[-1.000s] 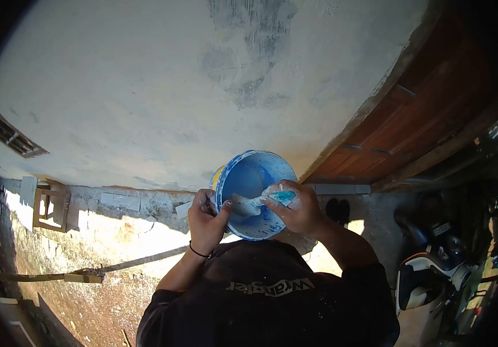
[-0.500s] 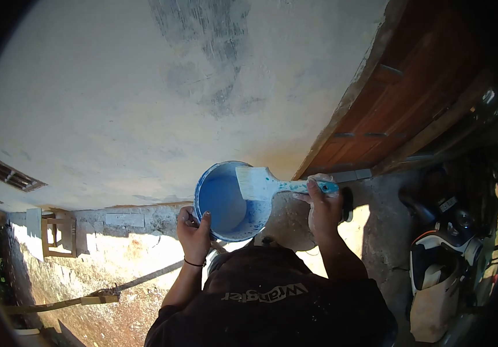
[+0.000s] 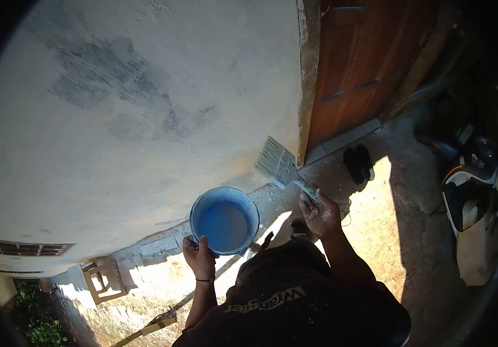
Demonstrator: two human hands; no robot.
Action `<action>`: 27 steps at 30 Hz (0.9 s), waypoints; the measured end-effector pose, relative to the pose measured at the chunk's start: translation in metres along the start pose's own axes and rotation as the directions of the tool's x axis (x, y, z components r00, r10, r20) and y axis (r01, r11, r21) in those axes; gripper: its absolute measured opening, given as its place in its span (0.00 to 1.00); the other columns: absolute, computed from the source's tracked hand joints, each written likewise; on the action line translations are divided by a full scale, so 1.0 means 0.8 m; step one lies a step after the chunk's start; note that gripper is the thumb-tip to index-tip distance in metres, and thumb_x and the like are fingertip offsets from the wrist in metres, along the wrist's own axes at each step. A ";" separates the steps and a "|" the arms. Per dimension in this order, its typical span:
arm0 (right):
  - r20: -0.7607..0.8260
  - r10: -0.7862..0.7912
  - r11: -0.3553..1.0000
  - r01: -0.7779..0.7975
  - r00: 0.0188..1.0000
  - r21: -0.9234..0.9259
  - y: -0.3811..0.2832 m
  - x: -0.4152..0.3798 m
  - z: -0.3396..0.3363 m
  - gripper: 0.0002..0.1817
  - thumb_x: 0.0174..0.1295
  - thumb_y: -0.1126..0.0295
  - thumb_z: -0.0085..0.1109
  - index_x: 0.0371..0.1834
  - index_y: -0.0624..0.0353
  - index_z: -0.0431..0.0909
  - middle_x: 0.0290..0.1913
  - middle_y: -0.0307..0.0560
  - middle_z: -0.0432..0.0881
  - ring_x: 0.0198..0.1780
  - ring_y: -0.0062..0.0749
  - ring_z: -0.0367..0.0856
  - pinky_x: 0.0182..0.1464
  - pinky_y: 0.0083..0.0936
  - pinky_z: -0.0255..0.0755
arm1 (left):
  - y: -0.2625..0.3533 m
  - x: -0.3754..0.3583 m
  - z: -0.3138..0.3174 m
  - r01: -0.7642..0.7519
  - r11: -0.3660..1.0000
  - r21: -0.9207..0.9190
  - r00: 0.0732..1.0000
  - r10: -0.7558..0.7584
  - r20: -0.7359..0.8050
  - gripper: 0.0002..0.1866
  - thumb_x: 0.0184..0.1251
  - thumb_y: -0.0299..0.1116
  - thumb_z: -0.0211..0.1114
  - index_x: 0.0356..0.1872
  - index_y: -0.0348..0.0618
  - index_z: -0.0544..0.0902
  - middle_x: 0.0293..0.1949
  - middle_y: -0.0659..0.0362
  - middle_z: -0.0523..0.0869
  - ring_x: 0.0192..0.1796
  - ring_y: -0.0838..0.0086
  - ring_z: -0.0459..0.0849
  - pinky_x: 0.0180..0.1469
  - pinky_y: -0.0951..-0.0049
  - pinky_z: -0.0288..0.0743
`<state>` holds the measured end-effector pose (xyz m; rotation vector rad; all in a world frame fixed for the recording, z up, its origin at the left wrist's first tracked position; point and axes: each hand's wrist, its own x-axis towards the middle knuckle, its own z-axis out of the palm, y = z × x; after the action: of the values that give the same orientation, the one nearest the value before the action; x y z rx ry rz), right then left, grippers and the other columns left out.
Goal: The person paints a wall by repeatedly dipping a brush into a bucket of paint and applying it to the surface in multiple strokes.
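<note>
Left hand [image 3: 200, 258] at lower rim of blue paint bucket [image 3: 224, 220], grip closed on it, thumb over the edge, black band on wrist. Bucket held up in front of chest, tilted so the inside faces the camera; blue walls, pale wash of paint at the bottom.

Right hand [image 3: 321, 214] wrapped round handle of wide flat brush [image 3: 279, 164], grip tight on handle, knuckles flecked w/ white. Brush out of bucket, up and right of it, well apart from the rim; bristles fanned, pointing up-left, tips near the wall [image 3: 145, 115] close to the door-frame edge. Contact w/ wall: cannot tell.

Wall pale cream, rough, w/ big grey scuffed patch upper left. Brown wooden door [image 3: 364, 69] to the right of it. Pair of dark sandals [image 3: 359, 163] on concrete floor by door foot. Parked motorbike [image 3: 471, 196] far right, partly in shade. Small wooden stool [image 3: 103, 280] against wall base lower left; long wooden stick [image 3: 150, 328] lying on the ground near it. Vent grille [image 3: 23, 248] low on wall at left. Dark shirt w/ pale lettering fills bottom centre.
</note>
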<state>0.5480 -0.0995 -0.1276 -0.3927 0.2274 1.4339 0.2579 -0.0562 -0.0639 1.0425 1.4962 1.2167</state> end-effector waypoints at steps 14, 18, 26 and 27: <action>0.150 0.195 0.981 -0.192 0.969 -0.032 0.070 0.009 -0.012 0.21 0.59 0.66 0.54 0.55 0.61 0.68 0.43 0.46 0.77 0.43 0.35 0.77 0.56 0.43 0.66 | 0.002 0.005 -0.054 -0.010 1.000 -0.021 1.000 0.010 -0.028 0.07 0.60 0.24 0.56 0.29 0.40 0.66 0.23 0.59 0.74 0.18 0.81 0.72 0.17 0.81 0.66; 0.349 0.173 0.982 -0.132 0.921 -0.137 0.061 0.018 0.031 0.23 0.60 0.63 0.54 0.55 0.65 0.67 0.40 0.47 0.78 0.38 0.37 0.78 0.56 0.42 0.67 | 0.015 0.002 -0.059 0.003 0.999 0.040 0.998 -0.001 -0.059 0.06 0.61 0.22 0.54 0.29 0.40 0.66 0.25 0.58 0.75 0.21 0.79 0.73 0.19 0.80 0.68; 0.335 -0.136 0.857 0.280 0.932 -0.432 0.038 0.034 0.094 0.19 0.63 0.68 0.50 0.52 0.72 0.68 0.23 0.37 0.69 0.20 0.17 0.62 0.22 0.16 0.57 | 0.005 0.010 -0.064 -0.055 0.998 -0.002 0.997 0.055 -0.060 0.08 0.58 0.26 0.58 0.29 0.41 0.65 0.20 0.61 0.73 0.15 0.83 0.69 0.13 0.83 0.63; 0.340 -0.139 0.855 0.286 0.930 -0.433 0.042 0.037 0.092 0.19 0.63 0.68 0.50 0.52 0.72 0.68 0.23 0.37 0.69 0.20 0.17 0.62 0.22 0.16 0.57 | 0.008 0.009 -0.061 -0.066 0.998 0.004 0.996 0.066 -0.057 0.08 0.58 0.26 0.58 0.29 0.41 0.65 0.20 0.61 0.73 0.15 0.83 0.69 0.13 0.83 0.63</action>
<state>0.5126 -0.0404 -0.0757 -0.5761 -0.4181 1.2950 0.2091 -0.0590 -0.0543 1.0743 1.5174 1.3004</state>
